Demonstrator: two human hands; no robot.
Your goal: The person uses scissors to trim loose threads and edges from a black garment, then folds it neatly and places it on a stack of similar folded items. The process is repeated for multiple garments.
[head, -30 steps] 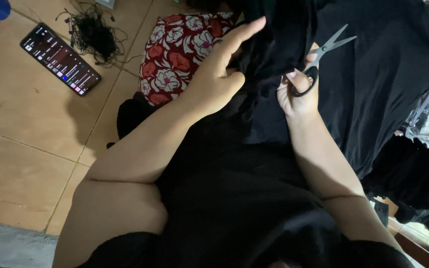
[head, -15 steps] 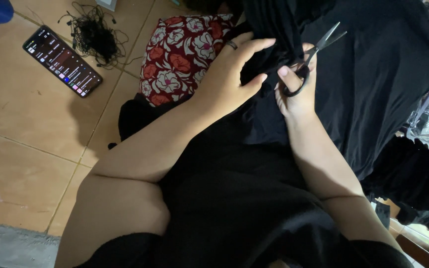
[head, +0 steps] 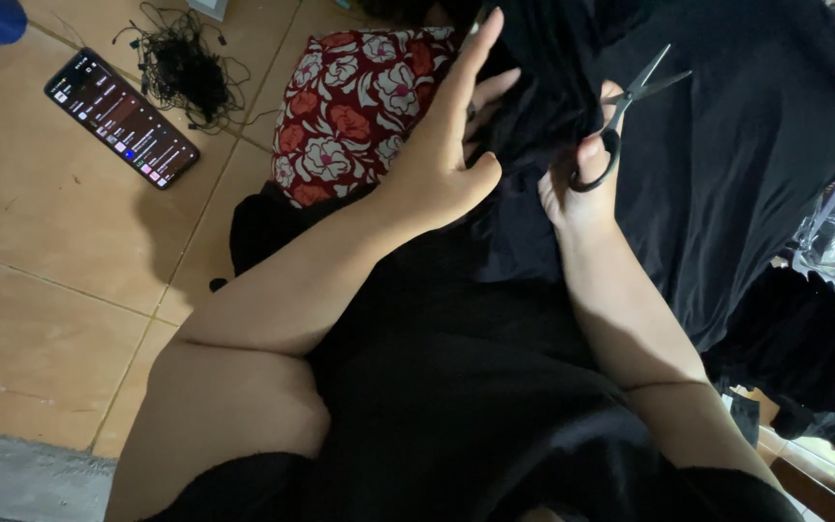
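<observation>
Scissors (head: 625, 111) gripped in right hand (head: 577, 193), blades slightly parted over black cloth (head: 727, 145); left hand (head: 442, 164), fingers re-extended flat after curling, pressing cloth near floral cushion (head: 345, 111), smoothing for cutting.

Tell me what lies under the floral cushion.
The floral cushion rests on the tan tiled floor, its lower edge meeting black cloth. Whatever lies beneath the cushion is covered.
</observation>
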